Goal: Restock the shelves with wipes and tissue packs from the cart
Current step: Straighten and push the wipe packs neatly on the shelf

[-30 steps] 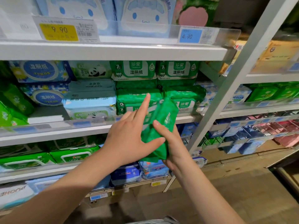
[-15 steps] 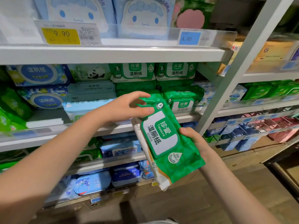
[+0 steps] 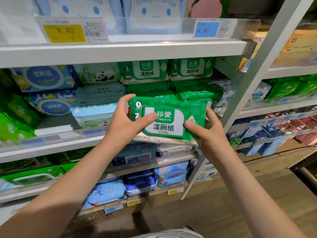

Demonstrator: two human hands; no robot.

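Green wipes pack (image 3: 169,120) gripped at both ends, left hand (image 3: 127,123) and right hand (image 3: 208,129), label facing out, level before matching green stacks (image 3: 197,95) on middle shelf (image 3: 51,148), likely for slotting in.

White shelf (image 3: 120,52) above stacked green wipes packs (image 3: 190,71), blue packs (image 3: 46,78).

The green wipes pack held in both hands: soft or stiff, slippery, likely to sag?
The green wipes pack is probably soft: its film wrinkles around the left hand. The glossy wrap may be slippery, which fits the right hand gripping the other end. It looks thick and full, so likely heavy for its size and apt to sag if held by one end.
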